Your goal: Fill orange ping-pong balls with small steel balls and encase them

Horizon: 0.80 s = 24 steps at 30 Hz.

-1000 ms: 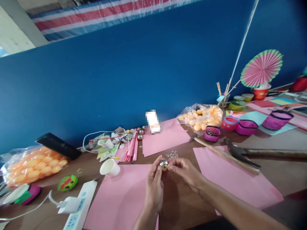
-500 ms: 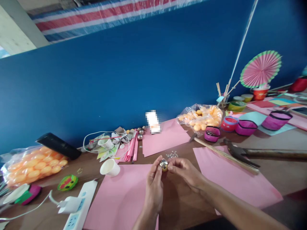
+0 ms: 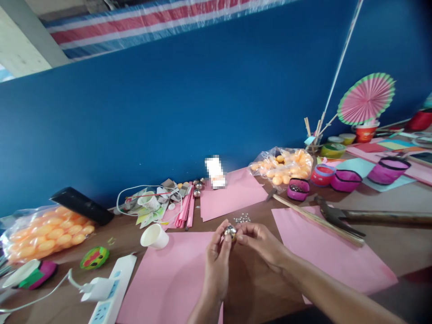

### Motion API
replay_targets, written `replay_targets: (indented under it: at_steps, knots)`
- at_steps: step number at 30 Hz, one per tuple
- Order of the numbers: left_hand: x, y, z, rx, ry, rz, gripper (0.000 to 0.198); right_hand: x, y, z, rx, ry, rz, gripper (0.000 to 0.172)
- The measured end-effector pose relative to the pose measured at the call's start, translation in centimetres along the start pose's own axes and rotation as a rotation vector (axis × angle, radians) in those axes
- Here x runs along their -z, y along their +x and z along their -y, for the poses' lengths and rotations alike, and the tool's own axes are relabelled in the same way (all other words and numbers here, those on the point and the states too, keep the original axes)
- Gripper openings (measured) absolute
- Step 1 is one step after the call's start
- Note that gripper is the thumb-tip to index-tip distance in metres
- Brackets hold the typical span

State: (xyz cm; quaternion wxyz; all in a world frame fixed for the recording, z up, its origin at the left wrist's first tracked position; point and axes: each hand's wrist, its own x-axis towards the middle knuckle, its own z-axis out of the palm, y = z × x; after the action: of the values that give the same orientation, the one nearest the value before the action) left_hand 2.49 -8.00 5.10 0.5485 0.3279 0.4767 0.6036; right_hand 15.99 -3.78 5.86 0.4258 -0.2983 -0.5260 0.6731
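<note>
I get a single view, from the camera on the person's head, looking forward and down over the brown wooden table (image 3: 398,200) toward the dark blue wall (image 3: 168,112). It is rolled: the table's far edge climbs to the right. The small shiny silver ball (image 3: 230,232), pinched between left hand (image 3: 216,263) and right hand (image 3: 259,243), sits low, just right of centre, close to the lens. Behind the ball the wall fills most of the frame, a striped plastic tarpaulin (image 3: 151,18) above it.
</note>
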Motion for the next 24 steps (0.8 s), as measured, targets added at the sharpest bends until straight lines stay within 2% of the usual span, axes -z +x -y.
replay_targets:
  at_steps: [5,8,15,24]
  knots:
    - [-0.21,-0.03,-0.42,-0.072,0.145,-0.056,0.047,-0.04,-0.02,0.11,-0.013,-0.01,0.007,0.019]
    - [-0.14,-0.09,-0.39,-0.103,0.209,-0.045,0.046,-0.1,-0.09,0.04,-0.032,0.005,-0.016,0.019]
    - [-0.17,-0.27,-0.23,-0.136,0.236,-0.015,0.044,-0.29,-0.3,0.35,-0.088,0.096,0.002,0.014]
    - [-0.56,-0.55,-0.49,-0.148,0.286,-0.037,0.043,-0.45,-0.5,0.67,-0.125,0.162,-0.059,0.015]
